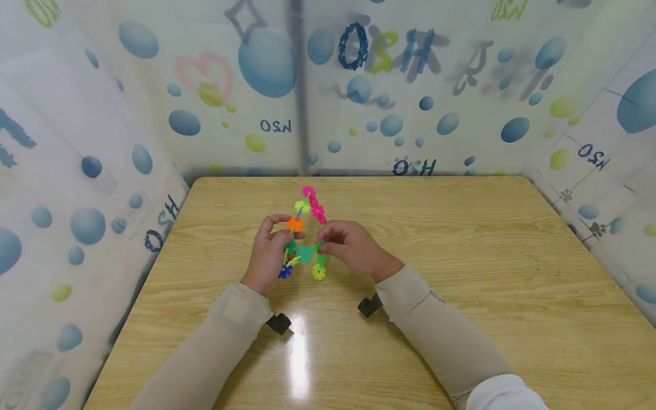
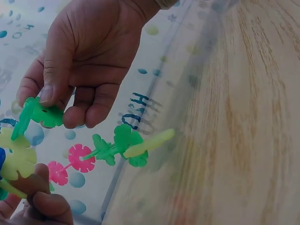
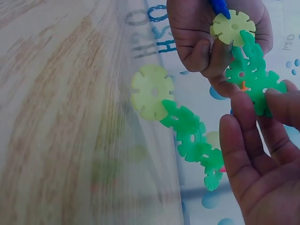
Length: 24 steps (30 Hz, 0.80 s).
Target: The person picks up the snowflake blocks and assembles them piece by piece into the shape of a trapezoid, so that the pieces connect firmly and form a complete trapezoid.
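Observation:
A looping chain of slotted plastic snowflake discs hangs between both hands above the wooden table. My left hand holds its left side, near an orange disc and a blue disc. With thumb and fingers, my right hand pinches a green disc beside a teal-looking disc. Pink discs form the far part of the chain. From them a green strand drops to a yellow disc at its free end. Fingers partly hide the joints on the left side.
The wooden table spreads below and around the hands. Behind it stands a pale curtain printed with bubbles and letters, with more on both sides. A dark camera mount sits at the left wrist, another at the right.

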### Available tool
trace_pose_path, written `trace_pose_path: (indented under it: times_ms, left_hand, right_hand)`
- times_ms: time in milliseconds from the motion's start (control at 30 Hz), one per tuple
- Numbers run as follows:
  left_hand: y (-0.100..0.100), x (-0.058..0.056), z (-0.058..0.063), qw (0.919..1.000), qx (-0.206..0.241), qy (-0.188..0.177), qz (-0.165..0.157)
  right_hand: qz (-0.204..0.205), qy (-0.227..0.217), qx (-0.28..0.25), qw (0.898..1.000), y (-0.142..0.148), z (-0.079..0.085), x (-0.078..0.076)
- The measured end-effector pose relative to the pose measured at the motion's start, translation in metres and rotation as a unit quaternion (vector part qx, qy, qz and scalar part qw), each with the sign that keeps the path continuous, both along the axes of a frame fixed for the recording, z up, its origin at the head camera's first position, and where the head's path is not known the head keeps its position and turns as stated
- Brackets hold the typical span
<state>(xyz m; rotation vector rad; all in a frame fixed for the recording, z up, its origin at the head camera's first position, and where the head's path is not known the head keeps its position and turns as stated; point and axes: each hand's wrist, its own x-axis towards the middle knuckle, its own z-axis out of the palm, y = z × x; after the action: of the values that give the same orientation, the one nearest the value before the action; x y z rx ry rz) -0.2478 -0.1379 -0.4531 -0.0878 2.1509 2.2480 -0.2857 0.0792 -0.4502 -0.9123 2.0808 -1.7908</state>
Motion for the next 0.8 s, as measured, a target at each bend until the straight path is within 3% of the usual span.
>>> trace_pose_path:
  times_ms: [533,800]
  left_hand:
    - [0.0002,0.0001,-0.001,0.9999,-0.014,-0.004,-0.007]
    - [0.0032,0.0017,-0.0044,0.9999,-0.006,0.003,0.009]
  right_hand:
    - [0.013,-0.023,-0.02,0.999,-0.0012,0.0011,0.0028]
    - [0.012,-0.014,-0.031,0.999,-0.0049,0.0002,0.006]
